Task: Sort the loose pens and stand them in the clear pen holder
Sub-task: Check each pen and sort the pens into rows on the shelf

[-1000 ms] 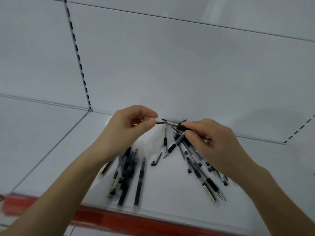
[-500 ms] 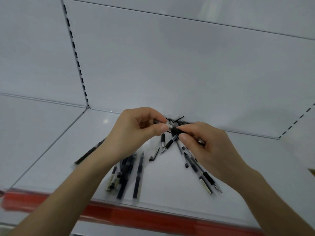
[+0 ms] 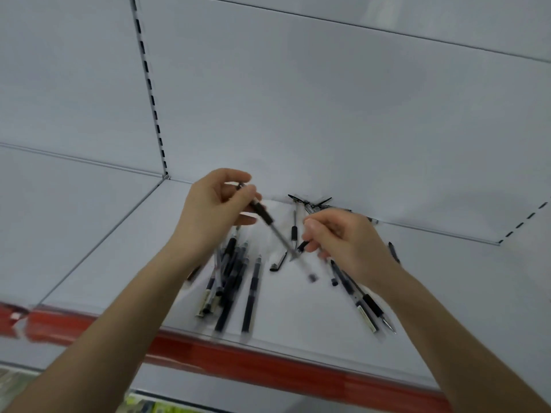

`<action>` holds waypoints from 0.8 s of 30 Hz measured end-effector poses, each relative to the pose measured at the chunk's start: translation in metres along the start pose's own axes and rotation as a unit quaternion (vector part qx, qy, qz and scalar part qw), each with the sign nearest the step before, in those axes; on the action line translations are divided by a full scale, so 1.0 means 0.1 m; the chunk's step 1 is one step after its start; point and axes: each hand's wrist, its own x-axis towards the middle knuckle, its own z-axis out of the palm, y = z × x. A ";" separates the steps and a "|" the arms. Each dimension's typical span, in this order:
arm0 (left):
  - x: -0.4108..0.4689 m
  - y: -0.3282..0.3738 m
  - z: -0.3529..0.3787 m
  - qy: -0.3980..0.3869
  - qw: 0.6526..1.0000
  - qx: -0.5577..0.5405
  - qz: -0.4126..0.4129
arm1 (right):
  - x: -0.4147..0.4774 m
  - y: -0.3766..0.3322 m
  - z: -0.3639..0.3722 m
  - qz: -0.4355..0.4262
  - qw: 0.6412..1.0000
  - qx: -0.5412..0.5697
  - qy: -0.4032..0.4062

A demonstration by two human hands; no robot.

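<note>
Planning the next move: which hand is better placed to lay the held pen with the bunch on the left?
Left. The left hand pinches the pen and sits just above that bunch; the right hand is across, over the scattered pens.

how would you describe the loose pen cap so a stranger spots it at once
Start at the white shelf with the red front edge, and find the gap between the left bundle of pens and the right scatter. The pen cap lies alone there, far shorter than any pen beside it.
</note>
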 end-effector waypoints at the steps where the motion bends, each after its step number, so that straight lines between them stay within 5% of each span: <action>1: 0.05 -0.05 -0.09 0.018 0.998 0.052 -0.002 | 0.05 0.07 -0.01 0.010 1.000 -0.011 0.003; 7: 0.16 -0.33 -0.36 0.032 0.944 0.330 -0.002 | 0.36 0.23 0.20 0.020 0.981 -0.188 -0.052; 14: 0.21 -0.41 -0.41 0.022 0.911 0.411 0.002 | 0.53 0.12 0.41 0.066 0.933 -0.330 -0.128; 18: 0.26 -0.47 -0.41 0.003 0.900 0.435 -0.006 | 0.56 0.12 0.42 0.086 0.935 -0.320 -0.128; 24: 0.18 -0.42 -0.20 0.007 0.872 0.481 0.092 | 0.33 0.21 0.08 0.104 0.991 -0.081 -0.018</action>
